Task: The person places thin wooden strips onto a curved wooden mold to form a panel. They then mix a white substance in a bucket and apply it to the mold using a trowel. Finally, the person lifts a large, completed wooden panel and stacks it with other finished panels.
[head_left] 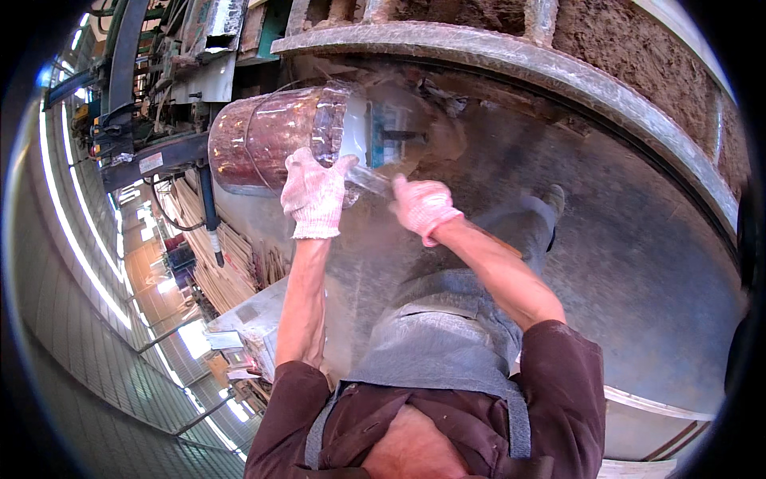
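Note:
A reddish-brown bucket [267, 140], its side streaked with white, lies tipped with its mouth to the right. White, thick-looking stuff [356, 128] shows at the mouth. My left hand [313, 194], in a pinkish-white knitted glove, grips the near rim of the bucket. In a matching glove, my right hand [423, 206] is closed round a pale flat tool [369, 182] that reaches to the bucket's mouth. Motion blurs this tool, so its exact kind cannot be told. Just beyond the mouth is a blue-green part with a dark bar [403, 136].
A curved metal rail [479, 40] runs along the far side. Machinery with a steel beam [152, 162] stands at the left, behind the bucket. Stacked wood strips [209, 255] and a pale table [255, 319] are at left. Under my apron [439, 335] lies grey floor [630, 255].

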